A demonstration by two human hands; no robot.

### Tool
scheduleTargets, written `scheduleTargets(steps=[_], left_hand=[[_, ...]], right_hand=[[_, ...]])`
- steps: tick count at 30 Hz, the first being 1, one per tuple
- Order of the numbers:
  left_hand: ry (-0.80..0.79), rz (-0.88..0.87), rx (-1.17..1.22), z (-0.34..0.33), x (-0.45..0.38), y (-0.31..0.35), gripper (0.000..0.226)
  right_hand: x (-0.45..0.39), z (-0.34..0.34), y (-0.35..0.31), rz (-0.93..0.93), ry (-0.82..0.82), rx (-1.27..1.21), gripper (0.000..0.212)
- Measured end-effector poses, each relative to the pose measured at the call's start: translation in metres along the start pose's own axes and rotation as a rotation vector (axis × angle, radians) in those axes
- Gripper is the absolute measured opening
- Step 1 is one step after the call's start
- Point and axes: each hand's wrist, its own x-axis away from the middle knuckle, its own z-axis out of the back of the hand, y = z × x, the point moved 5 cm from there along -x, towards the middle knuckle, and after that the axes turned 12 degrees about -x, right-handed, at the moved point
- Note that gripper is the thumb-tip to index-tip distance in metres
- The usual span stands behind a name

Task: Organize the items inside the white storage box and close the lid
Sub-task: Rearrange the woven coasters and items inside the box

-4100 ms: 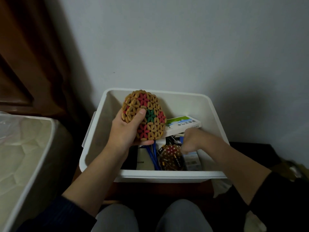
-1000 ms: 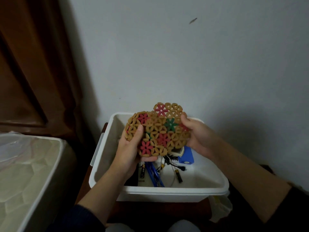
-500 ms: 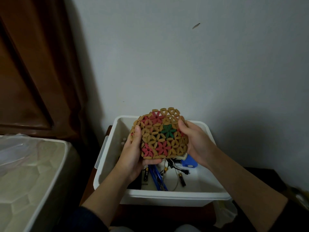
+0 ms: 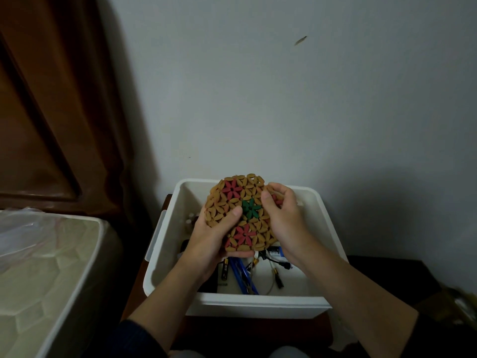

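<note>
A round wooden trivet (image 4: 240,200), tan with red and green flower shapes, is held upright above the open white storage box (image 4: 258,303). My left hand (image 4: 216,236) grips its lower left edge, thumb across the front. My right hand (image 4: 284,215) grips its right edge, fingers curled over the rim. A second trivet may lie stacked behind the first; I cannot tell. Inside the box lie blue pens (image 4: 244,276), a battery (image 4: 225,270), black cables (image 4: 277,270) and a blue item (image 4: 276,253). No lid is in view.
The box stands on a dark wooden stand against a white wall (image 4: 284,99). A mattress wrapped in clear plastic (image 4: 44,267) lies at the left, with a brown wooden headboard (image 4: 51,99) behind it. My knees show at the bottom edge.
The two offset trivets have been brought together into one aligned stack. My right hand slid further over the right edge, and both hands hold it slightly lower over the box.
</note>
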Motion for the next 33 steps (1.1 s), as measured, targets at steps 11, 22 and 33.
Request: scheduleTargets(steps=[11,22,33], left_hand=[[0.072,-0.016,0.007,0.008,-0.001,-0.002,0.057],[0.306,-0.009,0.046,0.026,-0.002,-0.006,0.052],[0.362,-0.037,0.015,0.027,0.000,-0.002,0.048]], right_hand=[[0.006,-0.009,-0.001,-0.052,-0.202,0.076,0.026],[0.007,0.064,0.063,-0.668,-0.167,0.883,0.038],[-0.002,0.052,0.120,-0.971,-0.273,1.141,0.057]])
